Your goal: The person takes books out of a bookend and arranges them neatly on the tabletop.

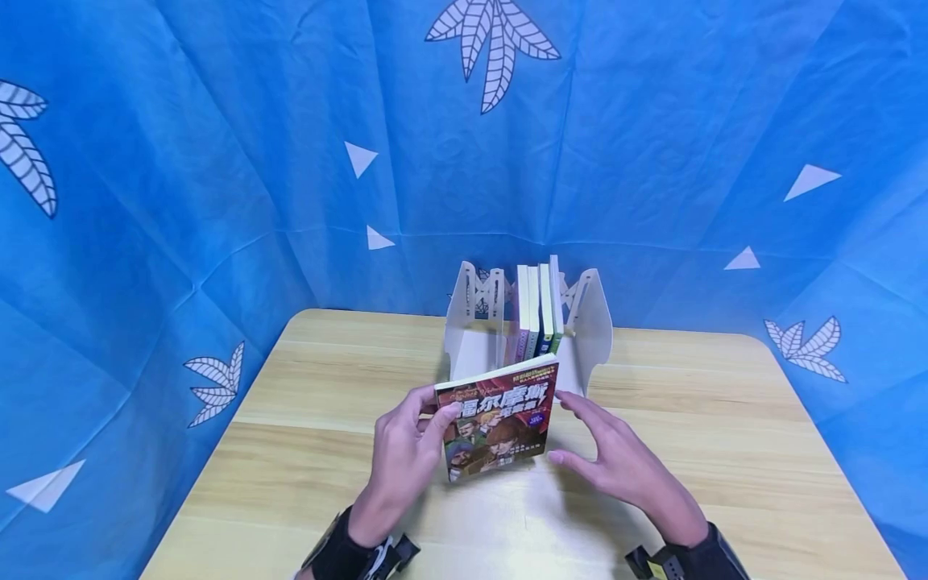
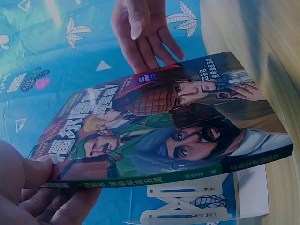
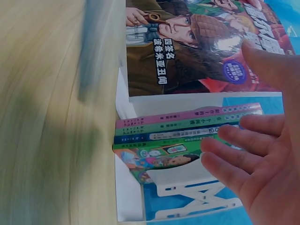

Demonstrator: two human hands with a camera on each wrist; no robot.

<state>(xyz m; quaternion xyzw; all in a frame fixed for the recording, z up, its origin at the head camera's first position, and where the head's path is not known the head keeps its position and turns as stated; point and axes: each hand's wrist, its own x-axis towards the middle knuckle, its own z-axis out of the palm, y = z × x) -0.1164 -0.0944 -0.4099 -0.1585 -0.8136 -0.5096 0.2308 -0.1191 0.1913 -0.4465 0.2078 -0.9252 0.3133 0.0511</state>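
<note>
A paperback book (image 1: 500, 419) with a dark red illustrated cover is held above the table, tilted, in front of a white book rack. My left hand (image 1: 408, 451) grips its left edge, thumb on the cover and fingers behind, as the left wrist view also shows. Beside the book's right edge is my right hand (image 1: 619, 459), fingers spread and relaxed, holding nothing. Several thin books (image 1: 538, 310) stand upright in the rack (image 1: 598, 322); their pink, green and blue spines (image 3: 187, 123) show in the right wrist view.
The pale wooden table (image 1: 725, 419) spreads around the rack on both sides. A blue cloth (image 1: 464, 177) with white leaf and triangle prints hangs behind and beside it. Dark straps with small devices (image 1: 696, 556) sit on both wrists.
</note>
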